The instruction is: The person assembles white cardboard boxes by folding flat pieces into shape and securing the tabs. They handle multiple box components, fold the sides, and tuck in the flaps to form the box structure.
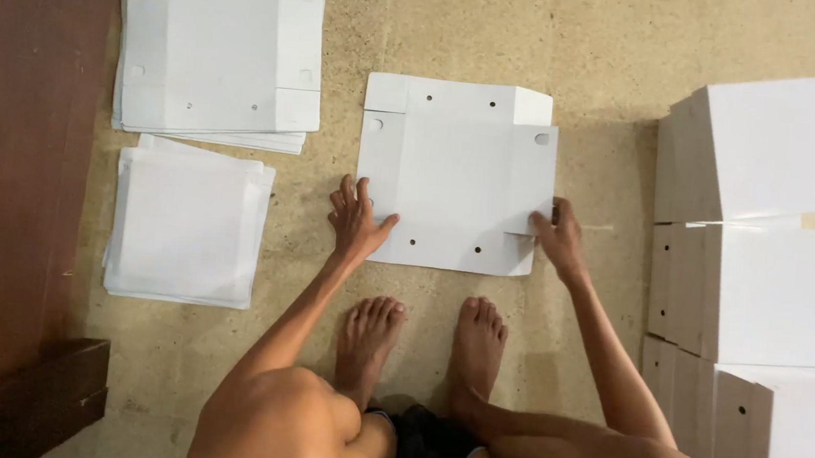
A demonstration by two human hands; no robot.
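Cardboard lies flat on the floor [601,40] in my one head view: a white die-cut box blank [455,189] with small punched holes, unfolded, straight ahead of my bare feet [422,343]. My left hand [357,223] rests at the blank's left edge, fingers spread wide and flat, thumb on the sheet, gripping nothing. My right hand [556,234] sits at the right edge, fingers curled onto the sheet's side flap; I cannot tell whether it pinches the flap or only presses on it. To the upper left I see a stack of flat blanks [218,41], and below it a pile of plain white sheets [186,229]. Along the right stand folded white boxes [760,240], stacked and closed, so I cannot see their contents. Dark wooden furniture [11,155] runs along the left side.
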